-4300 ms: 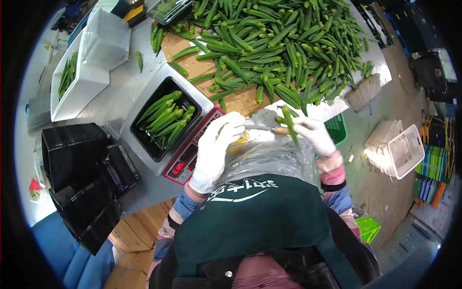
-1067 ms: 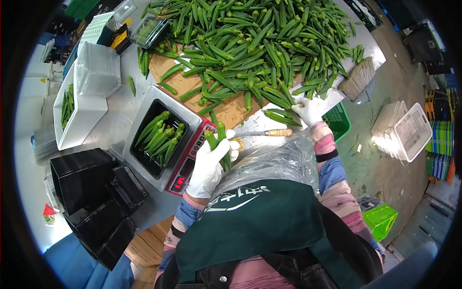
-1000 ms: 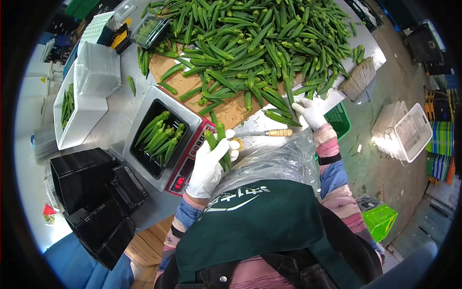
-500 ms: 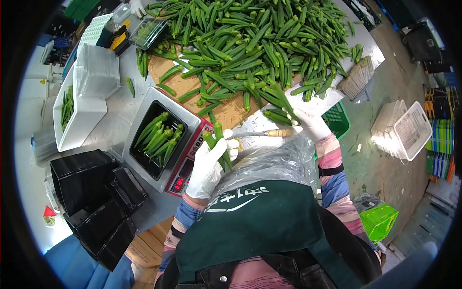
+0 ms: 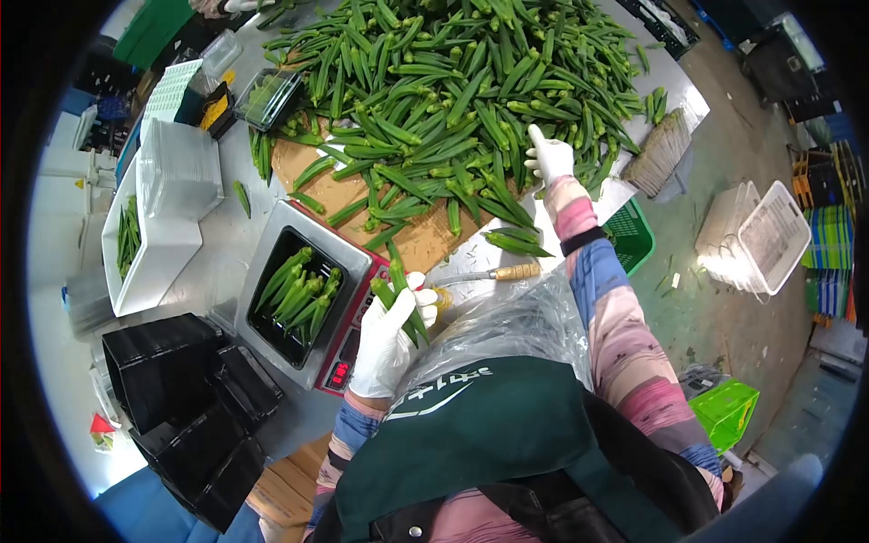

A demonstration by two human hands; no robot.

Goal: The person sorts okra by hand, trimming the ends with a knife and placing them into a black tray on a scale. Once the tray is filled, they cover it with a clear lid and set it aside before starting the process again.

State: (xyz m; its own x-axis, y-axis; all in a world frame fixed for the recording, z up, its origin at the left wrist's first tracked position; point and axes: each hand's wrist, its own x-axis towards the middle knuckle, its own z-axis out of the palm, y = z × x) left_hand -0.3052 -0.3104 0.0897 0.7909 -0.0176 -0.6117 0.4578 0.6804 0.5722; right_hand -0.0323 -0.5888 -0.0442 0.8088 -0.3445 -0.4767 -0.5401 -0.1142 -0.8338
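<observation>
My gloved left hand point(image 5: 389, 330) is closed around okra pods point(image 5: 398, 276) beside the right edge of the scale. The white-gloved right hand point(image 5: 550, 158) is stretched out over the near right side of the okra pile point(image 5: 453, 90). One finger points away and the others are partly curled, with no pod visible in them. A black tray point(image 5: 276, 339) with several okra pods rests on the red-edged digital scale point(image 5: 317, 369), left of my left hand. Between my hands lies a wooden-handled tool point(image 5: 516, 271) with a metal shaft. Loose okra pods point(image 5: 518, 242) lie just above its handle.
Black trays point(image 5: 163, 362) are stacked at the left. A white bin point(image 5: 163, 244) holds okra and clear containers point(image 5: 181, 167). A brush point(image 5: 656, 154) lies at the table's right edge, above a green basket point(image 5: 634, 237). Another person's gloved hand point(image 5: 244, 5) shows at the top.
My right hand has moved away from me onto the pile, and the pod it held is out of its fingers. My left hand still grips its okra. The view has shifted slightly.
</observation>
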